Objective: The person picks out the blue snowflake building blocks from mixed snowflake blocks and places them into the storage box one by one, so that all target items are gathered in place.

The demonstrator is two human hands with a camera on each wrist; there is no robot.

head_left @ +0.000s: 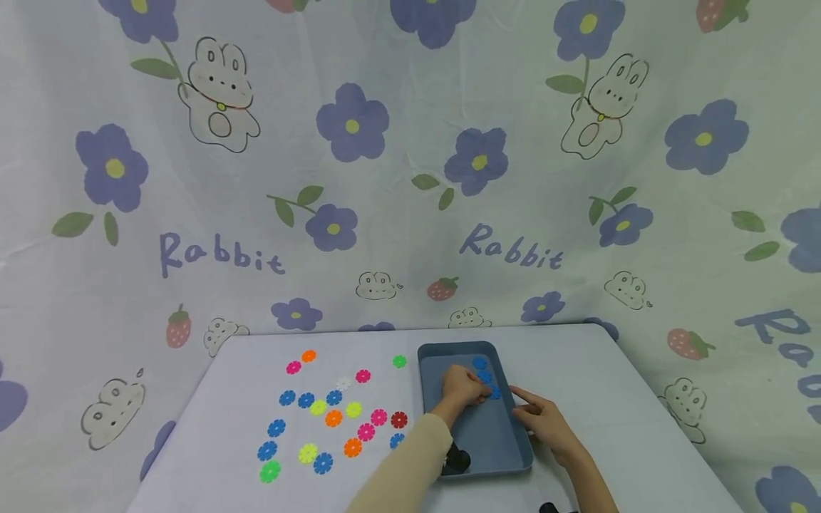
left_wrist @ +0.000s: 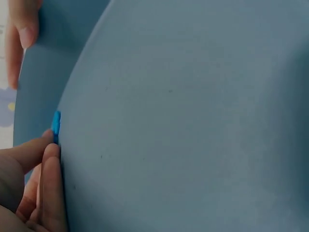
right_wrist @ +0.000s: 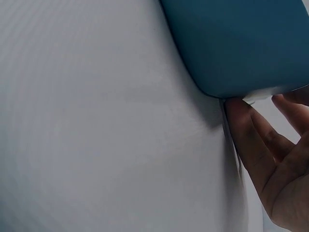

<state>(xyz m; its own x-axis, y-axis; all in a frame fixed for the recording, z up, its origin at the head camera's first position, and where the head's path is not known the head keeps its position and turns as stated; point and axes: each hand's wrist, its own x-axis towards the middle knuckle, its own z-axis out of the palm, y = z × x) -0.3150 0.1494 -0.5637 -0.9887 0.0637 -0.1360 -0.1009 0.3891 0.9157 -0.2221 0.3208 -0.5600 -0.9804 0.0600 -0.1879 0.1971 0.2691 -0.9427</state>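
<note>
Blue notched disc (head_left: 494, 392) lies at the right of your left hand (head_left: 462, 385), pinched at its fingertips, closing the near end of a far-to-near line with two more blue discs (head_left: 479, 363). Your right hand (head_left: 546, 425), fingers apart, touches the blue-grey tray (head_left: 477, 445) outside its right wall. Bare floor stretches near.

Left hand (left_wrist: 36, 186) pinches a small blue piece (left_wrist: 56, 123), seen edge-on, over a blue-grey tray (left_wrist: 183, 121) filling most of the view. Right hand (left_wrist: 21, 29): fingers at tray's right rim. Flower-printed cloth (left_wrist: 6, 108) on far side.
</note>
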